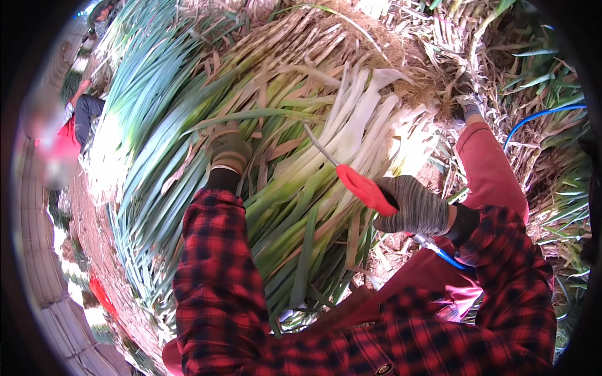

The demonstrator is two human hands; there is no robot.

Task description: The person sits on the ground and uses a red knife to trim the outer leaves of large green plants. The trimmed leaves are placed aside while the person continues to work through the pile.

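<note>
A large heap of leeks, with long green leaves and pale stalks, spreads in front of me. My left hand, in a greenish-brown glove, is closed around leaves of a leek in the heap, its fingertips partly hidden among them. In a grey striped glove, my right hand is wrapped around the handle of a red air blow gun. Its thin metal nozzle points to the upper left, over the leeks' leaves and white stalks. A blue hose runs from below the grip.
Root ends and dry peeled leaves lie at the far right. Another blue hose stretch curves over leafy scraps at the right. My bent leg borders the heap. Another person sits at the far left.
</note>
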